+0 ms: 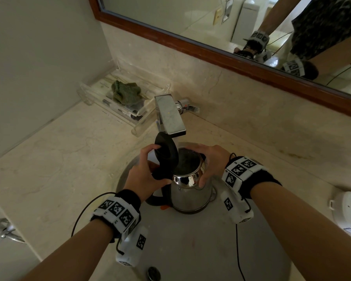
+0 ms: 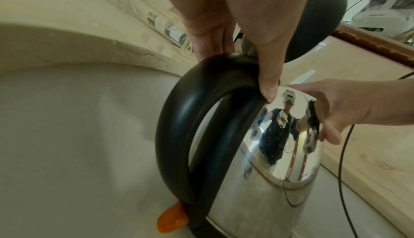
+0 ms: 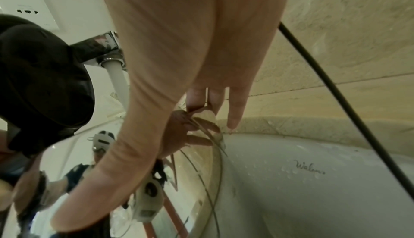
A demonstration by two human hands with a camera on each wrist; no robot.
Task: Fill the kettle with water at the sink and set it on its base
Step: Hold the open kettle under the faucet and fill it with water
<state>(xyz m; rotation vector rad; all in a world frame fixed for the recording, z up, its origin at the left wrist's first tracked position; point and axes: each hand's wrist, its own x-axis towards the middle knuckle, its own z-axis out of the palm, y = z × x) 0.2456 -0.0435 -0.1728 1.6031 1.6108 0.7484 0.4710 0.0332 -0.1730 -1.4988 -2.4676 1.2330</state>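
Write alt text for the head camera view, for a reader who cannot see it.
A steel kettle stands in a sink basin under a chrome faucet, its black lid flipped open. The left hand grips the top of the handle while the right hand holds the kettle's rim. A mirror hangs above the marble counter.

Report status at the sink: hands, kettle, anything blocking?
Left hand holds the kettle at its handle top, lid up. Right hand steadies the rim. Kettle stands in the sink under the faucet. Water running; nothing blocking.
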